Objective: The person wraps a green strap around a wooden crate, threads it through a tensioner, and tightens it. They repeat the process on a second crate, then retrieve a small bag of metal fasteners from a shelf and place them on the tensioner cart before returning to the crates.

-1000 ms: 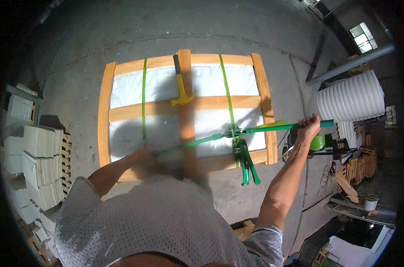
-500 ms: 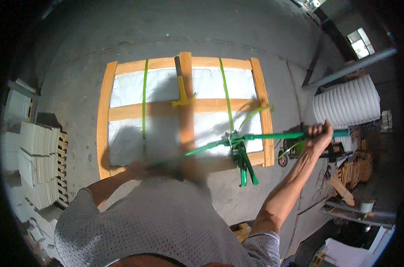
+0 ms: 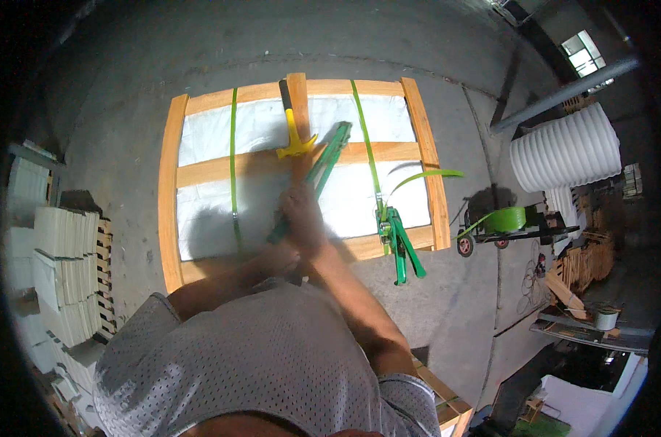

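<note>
My right hand (image 3: 303, 207) is closed around a long-handled green strapping sealer (image 3: 332, 156), its two bars folded close together and slanting over the crate. My left hand (image 3: 278, 256) is low beside my right wrist, blurred, its fingers hidden. The wooden crate (image 3: 171, 153), with white wrapped panels, lies in front of me under two green straps. On the right strap (image 3: 367, 138) sits a green strap tensioner (image 3: 396, 244), its handles hanging over the near edge; a loose strap tail (image 3: 429, 173) curls rightward. A yellow claw hammer (image 3: 294, 135) with a dark grip lies on the middle slat.
Right of the crate stands a wheeled cart with a green strap coil (image 3: 506, 219). Behind it is a large white foam roll (image 3: 563, 149). Stacked pale slabs (image 3: 64, 277) stand on pallets at left. Another wooden crate (image 3: 447, 408) shows beside my right elbow.
The sealer has come away from the right strap, and its spread handles have swung together. My right hand has moved from the far right to the middle, near my left.
</note>
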Demonstrator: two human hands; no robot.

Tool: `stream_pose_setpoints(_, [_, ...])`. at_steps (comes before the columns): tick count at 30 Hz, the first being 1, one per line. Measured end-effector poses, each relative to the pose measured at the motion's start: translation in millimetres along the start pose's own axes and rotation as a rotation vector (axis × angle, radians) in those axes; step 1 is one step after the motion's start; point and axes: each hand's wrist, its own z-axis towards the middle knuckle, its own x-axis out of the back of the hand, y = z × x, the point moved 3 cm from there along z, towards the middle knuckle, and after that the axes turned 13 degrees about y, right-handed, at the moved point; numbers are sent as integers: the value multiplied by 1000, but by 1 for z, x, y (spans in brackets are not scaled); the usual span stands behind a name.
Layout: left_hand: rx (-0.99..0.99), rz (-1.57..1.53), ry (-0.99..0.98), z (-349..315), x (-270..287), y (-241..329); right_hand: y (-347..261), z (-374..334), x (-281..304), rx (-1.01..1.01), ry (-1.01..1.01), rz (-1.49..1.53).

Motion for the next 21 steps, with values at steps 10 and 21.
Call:
stream_pose_setpoints(10, [6, -300, -187, 1, -70, -28, -30, -61, 45, -203, -146, 73])
stream_pose_setpoints(21, [-216, 338, -213, -14, -89, 19, 2, -167, 88, -159, -321, 129])
